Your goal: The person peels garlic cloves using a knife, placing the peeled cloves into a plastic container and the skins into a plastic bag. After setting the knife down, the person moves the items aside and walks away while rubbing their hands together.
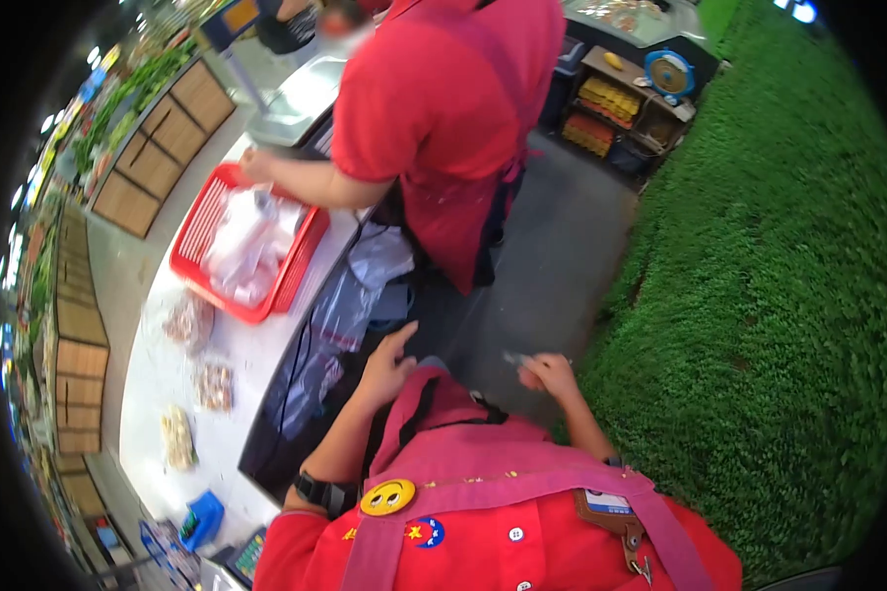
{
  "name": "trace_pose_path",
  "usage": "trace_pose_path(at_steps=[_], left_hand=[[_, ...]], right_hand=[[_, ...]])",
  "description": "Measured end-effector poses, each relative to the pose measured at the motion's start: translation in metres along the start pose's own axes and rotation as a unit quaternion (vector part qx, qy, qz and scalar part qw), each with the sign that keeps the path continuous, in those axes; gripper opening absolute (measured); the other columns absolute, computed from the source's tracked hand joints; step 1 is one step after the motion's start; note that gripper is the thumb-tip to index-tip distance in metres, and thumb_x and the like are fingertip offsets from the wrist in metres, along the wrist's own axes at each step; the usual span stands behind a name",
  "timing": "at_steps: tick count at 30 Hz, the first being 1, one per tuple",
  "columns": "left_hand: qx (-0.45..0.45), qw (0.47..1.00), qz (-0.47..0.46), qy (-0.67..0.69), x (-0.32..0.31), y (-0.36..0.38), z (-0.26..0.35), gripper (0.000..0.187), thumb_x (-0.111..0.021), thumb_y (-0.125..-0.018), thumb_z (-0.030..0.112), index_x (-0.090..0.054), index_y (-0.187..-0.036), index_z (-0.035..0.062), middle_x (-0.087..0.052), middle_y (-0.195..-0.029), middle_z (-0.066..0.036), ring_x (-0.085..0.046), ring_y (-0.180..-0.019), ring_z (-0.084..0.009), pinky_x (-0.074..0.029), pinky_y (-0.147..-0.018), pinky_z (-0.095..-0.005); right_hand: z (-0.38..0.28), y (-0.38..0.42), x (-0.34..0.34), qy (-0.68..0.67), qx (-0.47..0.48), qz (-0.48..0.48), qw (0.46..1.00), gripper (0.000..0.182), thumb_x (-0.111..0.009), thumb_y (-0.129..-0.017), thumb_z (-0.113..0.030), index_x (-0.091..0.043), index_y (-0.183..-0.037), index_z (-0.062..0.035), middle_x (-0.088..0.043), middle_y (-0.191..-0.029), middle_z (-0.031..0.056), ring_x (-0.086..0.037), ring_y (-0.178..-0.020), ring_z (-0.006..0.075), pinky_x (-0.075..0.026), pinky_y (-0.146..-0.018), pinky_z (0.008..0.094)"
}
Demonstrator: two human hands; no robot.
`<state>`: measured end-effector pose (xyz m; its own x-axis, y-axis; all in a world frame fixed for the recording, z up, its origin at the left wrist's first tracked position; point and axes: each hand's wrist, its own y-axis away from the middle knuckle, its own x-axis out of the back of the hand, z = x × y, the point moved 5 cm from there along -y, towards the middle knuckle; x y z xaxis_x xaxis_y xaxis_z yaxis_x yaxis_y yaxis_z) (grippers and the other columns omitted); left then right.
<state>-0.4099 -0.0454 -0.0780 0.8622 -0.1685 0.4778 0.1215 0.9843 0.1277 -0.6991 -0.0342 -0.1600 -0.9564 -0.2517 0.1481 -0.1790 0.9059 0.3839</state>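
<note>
My left hand [388,368] is held out in front of my apron with its index finger stretched and nothing in it. It is nearest to the dark space under the counter edge, where clear plastic bags [342,310] hang. My right hand [552,375] is closed in a pinch over the dark floor, close to the green hedge wall. A small pale, blurred bit sticks out past its fingertips; I cannot tell what it is. My red-purple apron [463,419] lies between both hands.
A co-worker in red stands ahead, one hand [257,165] at a red basket [284,286] of plastic bags. On the white counter [153,369] lie a bagged item [188,322], a pack of round brownish food [214,386] and a pale bundle [176,437]. A shelf [621,103] stands far right.
</note>
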Motion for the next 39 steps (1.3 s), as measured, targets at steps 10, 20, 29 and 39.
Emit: trace_pose_path(at_steps=[10, 20, 29, 39], left_hand=[[0.013, 0.947, -0.318, -0.033, -0.083, -0.085, 0.033, 0.033, -0.059, -0.077, 0.026, -0.056, -0.104, 0.0074, -0.061, -0.095, -0.010, -0.060, -0.086, -0.0214, -0.046, -0.076, -0.0300], [-0.063, 0.897, -0.437, -0.012, -0.155, -0.212, 0.092, 0.037, -0.056, -0.080, 0.028, -0.052, -0.109, 0.0060, -0.059, -0.101, -0.011, -0.056, -0.095, -0.0201, -0.043, -0.080, -0.0287], [0.053, 0.893, -0.425, 0.135, -0.153, -0.284, 0.088, 0.033, -0.051, -0.084, 0.023, -0.050, -0.110, 0.0020, -0.057, -0.099, -0.007, -0.053, -0.091, -0.0116, -0.040, -0.079, -0.0224], [0.166, 0.930, -0.128, 0.302, -0.234, -0.382, 0.075, 0.032, -0.052, -0.084, 0.023, -0.052, -0.109, 0.0027, -0.058, -0.091, -0.002, -0.053, -0.083, -0.0080, -0.041, -0.072, -0.0197]], right_hand=[[0.027, 0.190, 0.075, -0.306, -0.182, 0.007, 0.934, 0.025, -0.052, -0.081, -0.018, -0.057, -0.092, 0.0039, -0.060, -0.079, 0.0080, -0.055, -0.069, 0.0128, -0.044, -0.062, 0.0268], [-0.130, 0.106, 0.132, -0.199, -0.146, 0.119, 0.962, 0.039, -0.056, -0.080, -0.015, -0.048, -0.116, -0.0006, -0.059, -0.094, 0.0083, -0.056, -0.080, 0.0132, -0.044, -0.072, 0.0268], [-0.104, -0.092, 0.225, 0.227, -0.113, -0.313, 0.916, 0.042, -0.051, -0.077, -0.013, -0.045, -0.119, -0.0099, -0.060, -0.095, 0.0095, -0.057, -0.082, 0.0156, -0.045, -0.072, 0.0265], [-0.125, -0.313, 0.342, 0.411, -0.080, -0.610, 0.673, 0.025, -0.048, -0.079, -0.024, -0.054, -0.081, 0.0008, -0.057, -0.069, 0.0103, -0.052, -0.051, 0.0205, -0.042, -0.048, 0.0333]])
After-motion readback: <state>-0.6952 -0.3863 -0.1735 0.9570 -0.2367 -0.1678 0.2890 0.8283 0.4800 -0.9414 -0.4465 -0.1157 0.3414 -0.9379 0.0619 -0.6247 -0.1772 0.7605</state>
